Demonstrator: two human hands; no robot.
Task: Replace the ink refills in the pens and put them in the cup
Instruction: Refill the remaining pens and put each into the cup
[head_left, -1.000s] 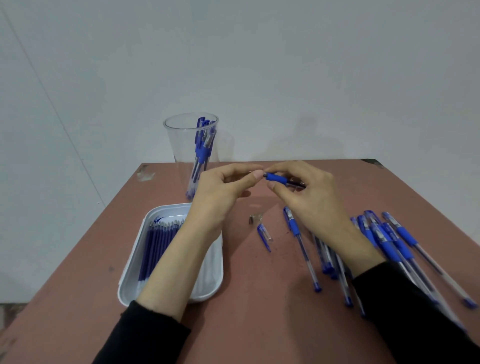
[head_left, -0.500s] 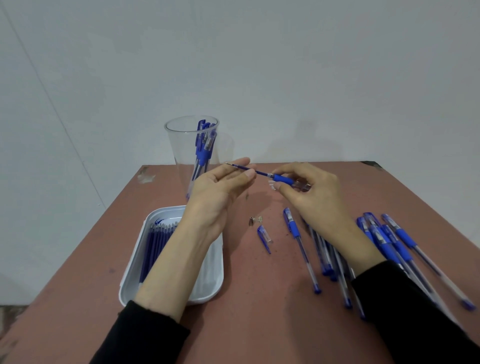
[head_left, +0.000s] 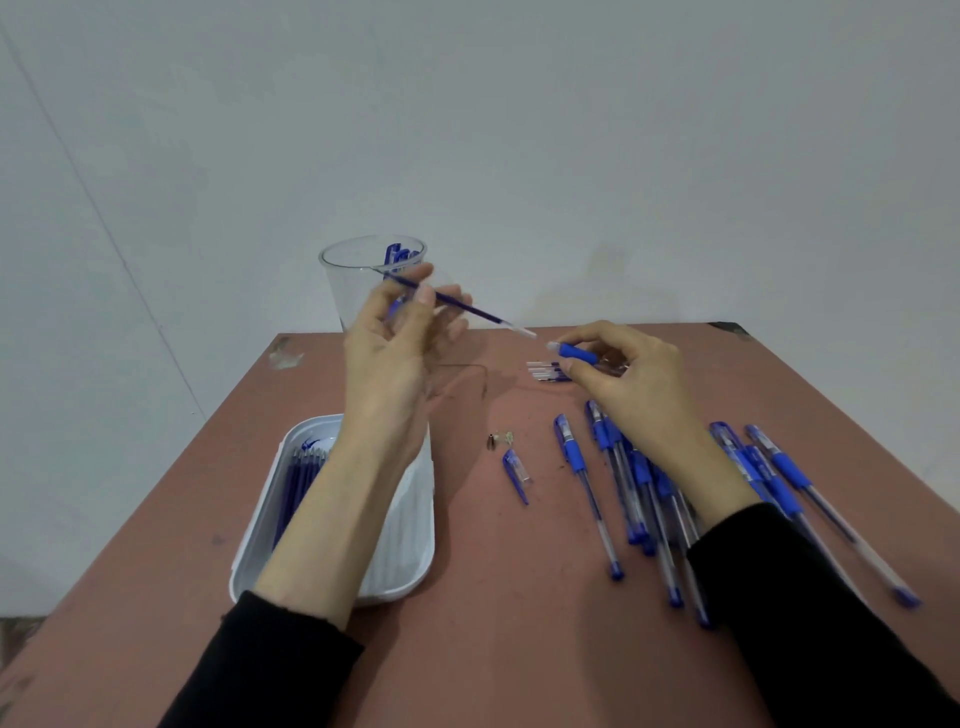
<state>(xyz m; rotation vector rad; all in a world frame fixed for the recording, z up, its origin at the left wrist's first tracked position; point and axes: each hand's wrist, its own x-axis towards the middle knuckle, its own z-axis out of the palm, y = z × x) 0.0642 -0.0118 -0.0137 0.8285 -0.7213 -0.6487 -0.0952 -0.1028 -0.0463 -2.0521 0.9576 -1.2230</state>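
My left hand pinches a thin blue ink refill, raised in front of the clear plastic cup; the refill is fully out of the pen and points right. My right hand grips the empty pen barrel by its blue grip, just above the table. The cup stands at the table's back left with a few blue pens inside. A white tray at the left holds several blue refills, partly hidden by my left forearm.
Several blue pens lie in a loose heap at the right. A pen cap and a small metal tip rest mid-table. A few used refills lie behind my right hand. The brown table ends near the wall.
My left hand has drawn the refill out of the barrel and moved up and left toward the cup. My right hand keeps the barrel in nearly the same place.
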